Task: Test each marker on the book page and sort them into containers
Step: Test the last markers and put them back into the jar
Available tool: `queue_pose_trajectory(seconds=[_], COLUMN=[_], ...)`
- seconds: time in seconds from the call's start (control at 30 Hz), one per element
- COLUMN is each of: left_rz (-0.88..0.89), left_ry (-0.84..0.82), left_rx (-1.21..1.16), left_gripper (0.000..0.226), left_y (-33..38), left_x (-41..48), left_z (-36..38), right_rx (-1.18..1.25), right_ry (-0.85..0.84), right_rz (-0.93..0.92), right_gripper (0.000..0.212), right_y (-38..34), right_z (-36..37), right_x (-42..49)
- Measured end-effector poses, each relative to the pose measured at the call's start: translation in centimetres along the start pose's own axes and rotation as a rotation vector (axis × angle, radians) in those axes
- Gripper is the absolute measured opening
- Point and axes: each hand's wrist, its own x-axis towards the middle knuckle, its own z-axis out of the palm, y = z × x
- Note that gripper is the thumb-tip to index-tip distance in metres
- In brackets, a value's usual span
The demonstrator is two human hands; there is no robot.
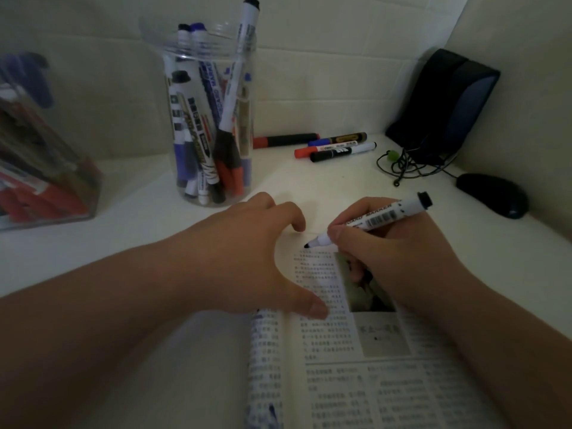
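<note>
Both hands on book [340, 382]: left hand [247, 252] spread open, right hand [399, 255] gripping marker [371, 219].

Dim room, pale tiled wall [325, 72] behind, plain side wall [532, 88] at right, white tabletop [139, 224]

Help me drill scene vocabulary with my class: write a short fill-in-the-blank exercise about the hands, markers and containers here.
1. The right hand grips a marker with a bare ____ tip.
2. The left hand, fingers spread, rests on the open ____.
3. Right of the round clear jar, ____ loose markers lie on the table.

Missing words: black; book; four.
</note>
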Motion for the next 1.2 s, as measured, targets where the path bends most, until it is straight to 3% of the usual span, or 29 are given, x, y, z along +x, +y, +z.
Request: queue_pose_trajectory(seconds=[0.53, 0.73, 0.97, 1.2], left_rz=[-0.004, -0.006, -0.007, -0.014], left_ry=[-0.006, -0.017, -0.024, -0.021], left_rx=[0.000, 0.000, 0.001, -0.005], left_gripper=[0.087, 0.087, 0.088, 0.087], left_y=[0.0, 0.0, 0.1, 0.1], left_x=[-0.1, -0.1, 0.0, -0.1], left_z=[0.0, -0.1, -0.2, -0.1], right_rx=[0.102, 0.178, 0.041, 0.108], right_ry=[-0.107, -0.001, -0.021, -0.024], right_rz=[0.070, 0.066, 0.084, 0.099], right_gripper=[0.015, 0.012, 0.015, 0.016], right_y=[-0.1, 0.7, 0.2, 0.4], right_z=[-0.3, -0.7, -0.5, -0.7], right_x=[0.2, 0.4, 0.5, 0.6])
